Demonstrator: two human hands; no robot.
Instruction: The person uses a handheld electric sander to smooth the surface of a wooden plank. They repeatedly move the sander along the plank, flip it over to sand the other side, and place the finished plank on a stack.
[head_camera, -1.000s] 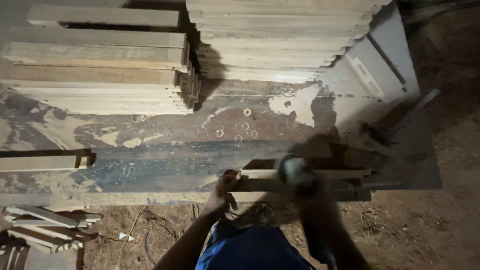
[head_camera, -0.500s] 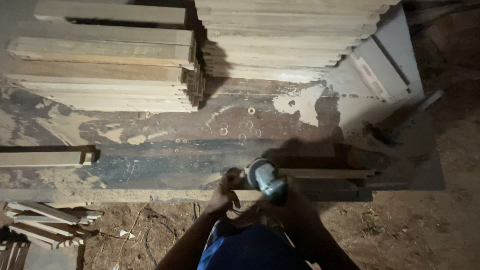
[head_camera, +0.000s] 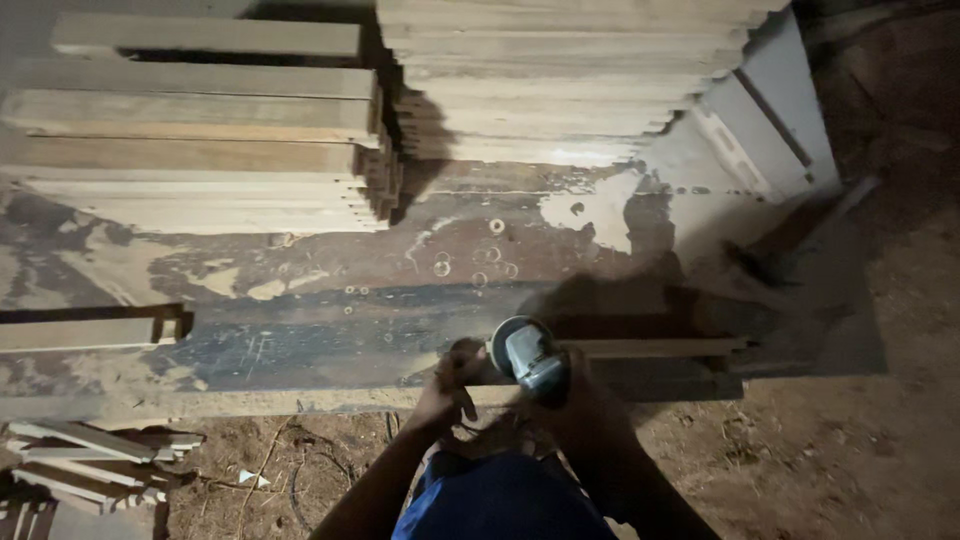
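Grip of right hand (head_camera: 575, 400) around grinder (head_camera: 528, 355)

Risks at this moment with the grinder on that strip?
1. The left hand pins the wooden strip right beside the angle grinder; a slip or kickback could likely bring the disc onto the fingers.
2. No clamp shows on the strip, which is held by hand at the workbench edge; it might shift or twist.
3. The right hand grips the grinder in deep shadow, so control is hard to judge.
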